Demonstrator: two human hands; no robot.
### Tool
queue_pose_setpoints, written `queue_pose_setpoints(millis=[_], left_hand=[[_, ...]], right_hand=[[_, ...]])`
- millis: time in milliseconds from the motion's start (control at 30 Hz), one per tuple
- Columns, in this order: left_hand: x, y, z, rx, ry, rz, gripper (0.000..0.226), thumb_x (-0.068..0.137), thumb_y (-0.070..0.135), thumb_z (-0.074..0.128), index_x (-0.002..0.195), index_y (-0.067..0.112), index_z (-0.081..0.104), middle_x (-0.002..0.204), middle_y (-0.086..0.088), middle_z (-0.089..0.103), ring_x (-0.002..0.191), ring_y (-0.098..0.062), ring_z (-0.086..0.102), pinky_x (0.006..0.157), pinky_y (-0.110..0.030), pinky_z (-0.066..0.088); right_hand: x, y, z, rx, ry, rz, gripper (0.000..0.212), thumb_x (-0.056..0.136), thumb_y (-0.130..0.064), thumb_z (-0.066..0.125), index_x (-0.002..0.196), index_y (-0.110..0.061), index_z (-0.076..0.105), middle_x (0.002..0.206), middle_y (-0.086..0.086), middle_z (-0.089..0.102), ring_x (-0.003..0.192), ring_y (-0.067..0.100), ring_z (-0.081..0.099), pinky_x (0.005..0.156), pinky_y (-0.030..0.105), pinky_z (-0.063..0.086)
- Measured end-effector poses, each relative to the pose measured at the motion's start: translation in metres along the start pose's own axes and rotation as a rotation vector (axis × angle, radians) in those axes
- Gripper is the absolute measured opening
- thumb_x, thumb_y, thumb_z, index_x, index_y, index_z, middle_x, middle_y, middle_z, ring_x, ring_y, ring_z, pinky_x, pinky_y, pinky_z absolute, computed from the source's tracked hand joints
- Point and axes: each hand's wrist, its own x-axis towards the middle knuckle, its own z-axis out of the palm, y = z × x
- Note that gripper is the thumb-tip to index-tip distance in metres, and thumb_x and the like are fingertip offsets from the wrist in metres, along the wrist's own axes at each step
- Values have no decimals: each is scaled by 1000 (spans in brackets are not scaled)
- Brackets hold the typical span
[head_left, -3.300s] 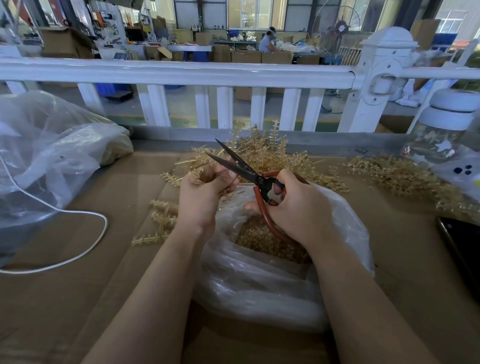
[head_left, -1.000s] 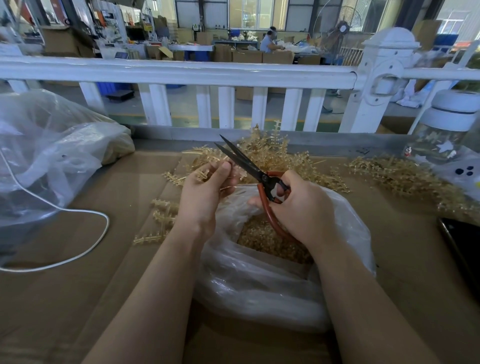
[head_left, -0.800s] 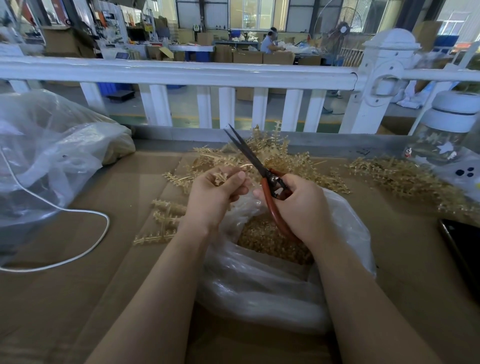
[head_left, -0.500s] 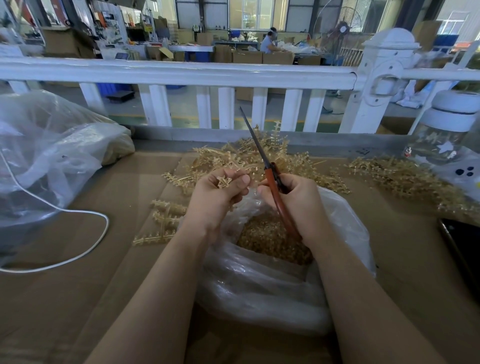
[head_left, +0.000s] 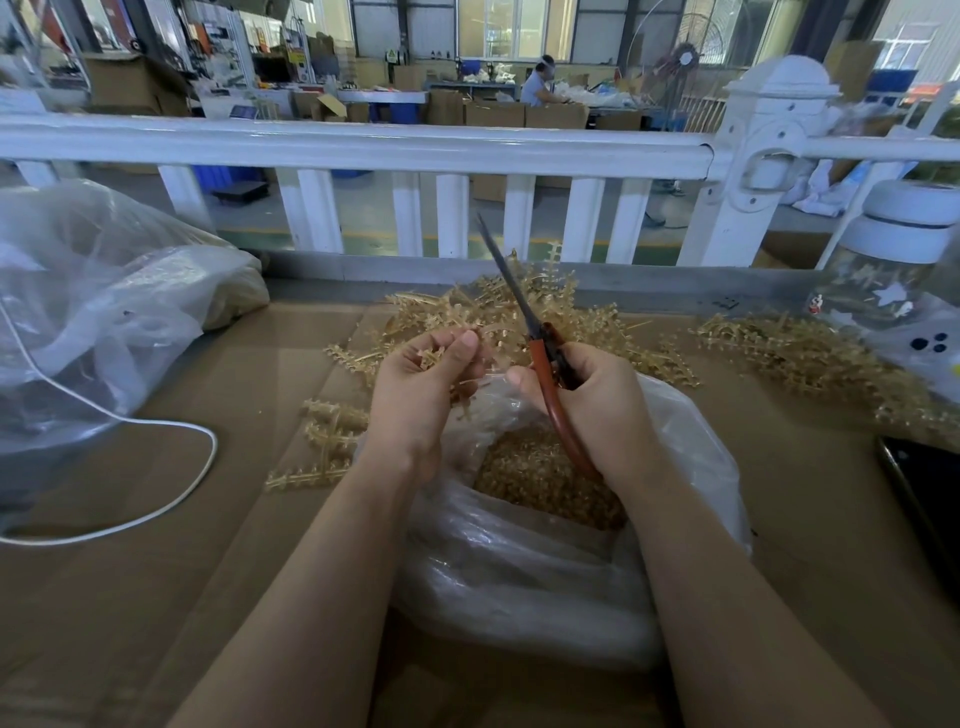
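My right hand (head_left: 597, 400) grips red-handled scissors (head_left: 540, 353); the blades are closed and point up and away towards the railing. My left hand (head_left: 421, 389) holds a small tan plastic sprue piece (head_left: 432, 357) between thumb and curled fingers. Both hands hover over an open clear plastic bag (head_left: 545, 571) filled with small tan cut parts (head_left: 540, 478). A pile of tan plastic sprues (head_left: 519, 306) lies on the cardboard just behind the hands.
More sprues (head_left: 810, 358) spread at the right, a few (head_left: 322, 441) lie left of the bag. A large clear bag (head_left: 98, 312) and white cable (head_left: 171, 499) sit at left. A jar (head_left: 898, 275) and dark phone (head_left: 924, 493) stand right. A white railing (head_left: 363, 145) bounds the cardboard-covered table (head_left: 156, 597).
The scissor blades have closed and swung from pointing left to pointing up and away. My left hand turned the sprue piece into its fingers, close to the right hand.
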Motion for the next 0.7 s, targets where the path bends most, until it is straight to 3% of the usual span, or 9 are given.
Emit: queue_pose_setpoints(millis=[133, 233, 400, 567, 700], left_hand=[[0, 2, 1, -55, 52, 10, 16, 93, 10, 64, 106, 3, 62, 80, 0, 71, 64, -5, 60, 62, -18, 50], [-1, 6, 1, -93, 83, 37, 14, 94, 7, 62, 107, 3, 57, 73, 3, 67, 60, -6, 56, 59, -18, 47], [-1, 11, -1, -168, 120, 52, 7, 96, 3, 57, 95, 9, 54, 74, -2, 59, 58, -8, 52, 57, -19, 42], [1, 9, -4, -121, 130, 96, 14, 96, 0, 55, 87, 11, 54, 75, -3, 56, 62, -8, 53, 59, -18, 45], [1, 8, -5, -86, 113, 122, 19, 95, -3, 56, 83, 12, 55, 77, -2, 61, 62, -7, 58, 63, -17, 48]], right_hand=[[-4, 2, 0, -157, -44, -84, 52, 63, -77, 69, 88, -31, 70, 81, -20, 73, 74, 1, 68, 67, 28, 58], [-6, 3, 0, -282, -73, -136, 57, 64, -83, 63, 98, -38, 66, 86, -27, 69, 80, -6, 64, 63, 18, 52], [-7, 2, -1, -360, -103, -151, 53, 70, -81, 63, 105, -42, 62, 85, -21, 69, 79, -3, 63, 67, 21, 53], [-8, 3, -4, -498, -52, -215, 44, 80, -71, 67, 107, -37, 61, 85, -22, 65, 78, -7, 58, 60, 9, 40], [-8, 2, -4, -572, -32, -231, 51, 77, -76, 64, 101, -32, 61, 82, -20, 61, 78, -2, 57, 65, 20, 47]])
